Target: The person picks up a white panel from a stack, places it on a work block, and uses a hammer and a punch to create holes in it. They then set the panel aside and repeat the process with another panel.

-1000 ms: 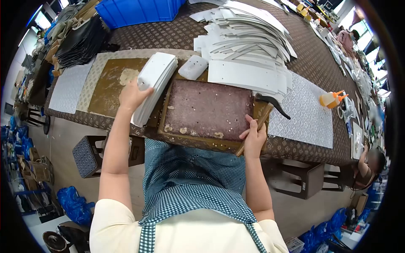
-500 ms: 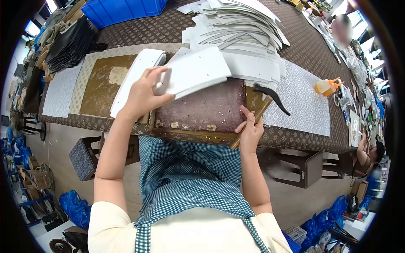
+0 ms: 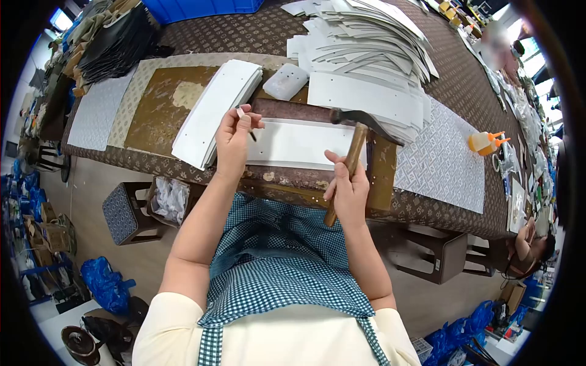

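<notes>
We log a workshop room, with a long table point(image 3: 256, 30) in brown patterned cloth filling most of it. On top are a big pile of white cut pieces point(image 3: 366, 43) and a stack of white sheets point(image 3: 217, 110) at left. A worn board point(image 3: 287, 178) at the near edge carries one white sheet point(image 3: 299, 145) lying flat. Right hand point(image 3: 345, 186) is wrapped tight round the hammer point(image 3: 354, 149) handle, head raised over the sheet. Left hand point(image 3: 235, 143) pinches a small punch point(image 3: 242, 113) at the sheet's left end. Stool point(image 3: 125, 213) stands below and glue bottles point(image 3: 485, 141) sit far right
</notes>
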